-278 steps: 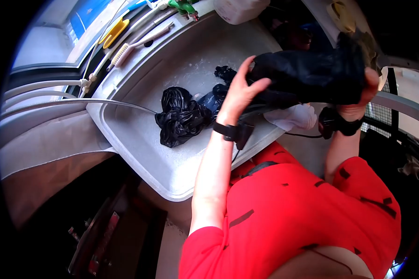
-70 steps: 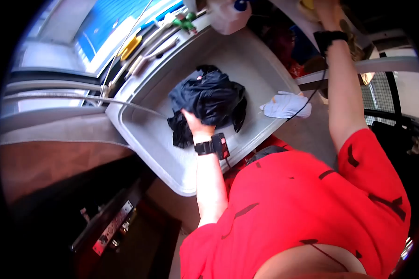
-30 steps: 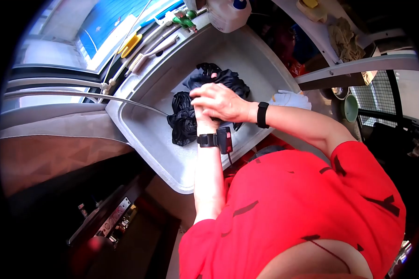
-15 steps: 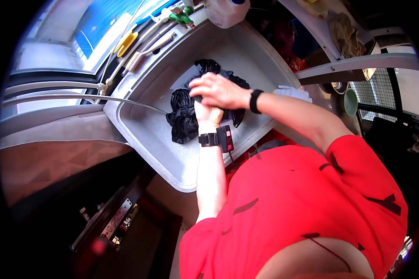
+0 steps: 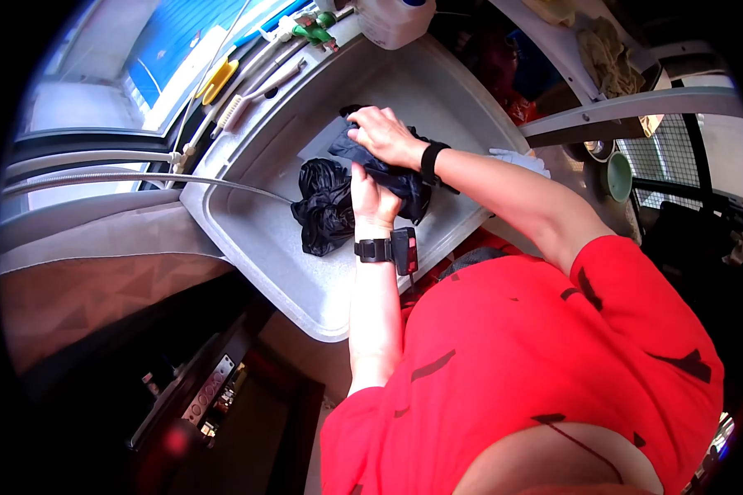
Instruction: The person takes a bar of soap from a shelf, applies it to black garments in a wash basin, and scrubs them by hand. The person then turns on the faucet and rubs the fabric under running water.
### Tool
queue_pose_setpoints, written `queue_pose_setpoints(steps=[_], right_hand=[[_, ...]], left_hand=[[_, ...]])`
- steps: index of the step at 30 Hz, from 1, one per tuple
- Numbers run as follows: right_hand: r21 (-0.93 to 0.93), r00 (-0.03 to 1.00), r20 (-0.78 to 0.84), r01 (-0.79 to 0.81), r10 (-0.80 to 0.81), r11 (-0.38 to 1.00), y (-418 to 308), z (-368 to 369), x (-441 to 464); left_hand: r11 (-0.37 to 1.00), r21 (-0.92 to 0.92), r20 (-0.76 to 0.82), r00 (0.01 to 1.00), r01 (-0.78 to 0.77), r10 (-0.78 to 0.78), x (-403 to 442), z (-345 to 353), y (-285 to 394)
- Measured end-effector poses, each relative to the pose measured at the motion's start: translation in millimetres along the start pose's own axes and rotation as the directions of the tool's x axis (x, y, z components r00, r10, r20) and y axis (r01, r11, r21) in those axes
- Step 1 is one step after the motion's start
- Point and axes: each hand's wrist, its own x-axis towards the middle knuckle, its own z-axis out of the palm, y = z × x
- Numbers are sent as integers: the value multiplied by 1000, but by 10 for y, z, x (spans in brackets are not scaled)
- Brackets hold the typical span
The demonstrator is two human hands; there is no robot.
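Observation:
A wet-looking black cloth [image 5: 408,188] lies bunched in the grey sink [image 5: 458,95]. My left hand [image 5: 375,202] is at its near side, thumb up, with its fingers partly hidden under the cloth and gripping it. My right hand [image 5: 385,136] lies over the top of the same cloth, its fingers bent around a fold. Left of my left hand, a shiny black crumpled bundle [image 5: 322,206] rests on the sink floor; whether it joins the cloth I cannot tell.
A metal hose [image 5: 231,186] runs over the left rim into the sink. A brush [image 5: 248,103], a yellow object [image 5: 219,81] and a green-handled tap [image 5: 314,33] line the back ledge. A white jug [image 5: 395,21] stands at the far corner. White gloves [image 5: 520,162] lie beyond the right rim.
My right hand has moved off my left hand, up and slightly right along the cloth. More of the cloth and my left thumb now show. The shiny bundle stays put.

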Motion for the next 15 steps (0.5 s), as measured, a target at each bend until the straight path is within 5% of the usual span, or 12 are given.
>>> queue_pose_setpoints(steps=[2, 4, 6, 8, 9, 10, 12, 14, 15], right_hand=[[-3, 994, 53, 94, -94, 996, -389, -132, -248], [-29, 982, 4, 189, -189, 982, -568, -36, -454], [67, 935, 11, 352, -353, 934, -609, -61, -374], [98, 937, -38, 350, -348, 931, -341, 52, -121], [-11, 948, -65, 311, -311, 950, -157, 127, 22], [-71, 998, 48, 54, -50, 996, -154, 22, 44], [-35, 997, 43, 61, -59, 998, -172, -36, -42], [116, 966, -26, 259, -258, 959, -327, 16, -301], [-45, 916, -35, 399, -401, 916, -454, -63, -430]], left_hand=[[966, -242, 344, 939, 90, -1, 136, -187, 105], [978, -208, 340, 939, 18, 55, 212, -303, 115], [952, -292, 362, 932, 92, 21, 256, -343, 92], [914, -372, 368, 930, 162, -16, 153, -298, 42], [957, -272, 254, 967, 101, -29, 122, -193, -25], [985, -162, 141, 990, 52, -29, 54, 19, -78], [991, -117, 144, 989, 62, -45, 154, -234, -44], [845, -477, 492, 870, 242, 28, 464, -685, 92], [874, -434, 564, 823, 219, 74, 243, -477, 164]])
